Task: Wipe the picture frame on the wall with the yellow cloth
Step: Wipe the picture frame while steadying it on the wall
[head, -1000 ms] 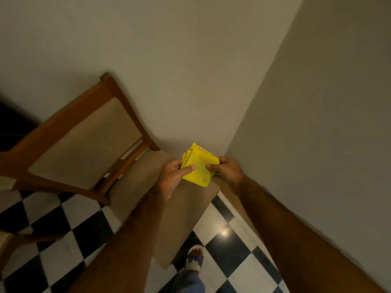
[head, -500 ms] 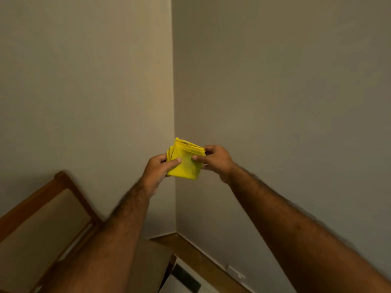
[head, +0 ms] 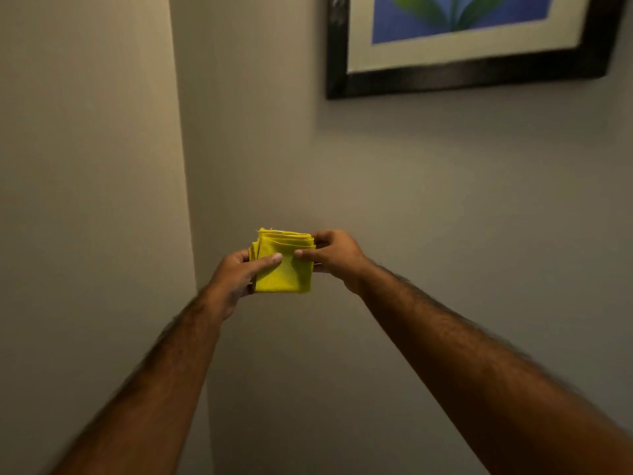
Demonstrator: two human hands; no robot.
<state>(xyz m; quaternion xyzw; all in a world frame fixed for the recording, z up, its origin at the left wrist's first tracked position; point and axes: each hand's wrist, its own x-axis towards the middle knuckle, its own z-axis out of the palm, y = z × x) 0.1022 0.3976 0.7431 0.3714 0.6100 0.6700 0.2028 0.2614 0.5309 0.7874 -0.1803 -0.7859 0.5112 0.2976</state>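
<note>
A folded yellow cloth (head: 284, 272) is held in front of me at mid-frame, a thick square stack of layers. My left hand (head: 236, 275) grips its left edge with the thumb on top. My right hand (head: 334, 257) pinches its right edge. A picture frame (head: 472, 75) with a dark border, a cream mat and a blue and green picture hangs on the wall at the upper right, well above the cloth and apart from both hands. Its top part is cut off by the view.
I face a corner where two plain beige walls meet (head: 186, 200), just left of the cloth. The frame hangs on the right-hand wall (head: 445, 200).
My view has risen from the chair and checkered floor up the wall corner. The picture frame has come into sight at the upper right. Both hands still hold the cloth.
</note>
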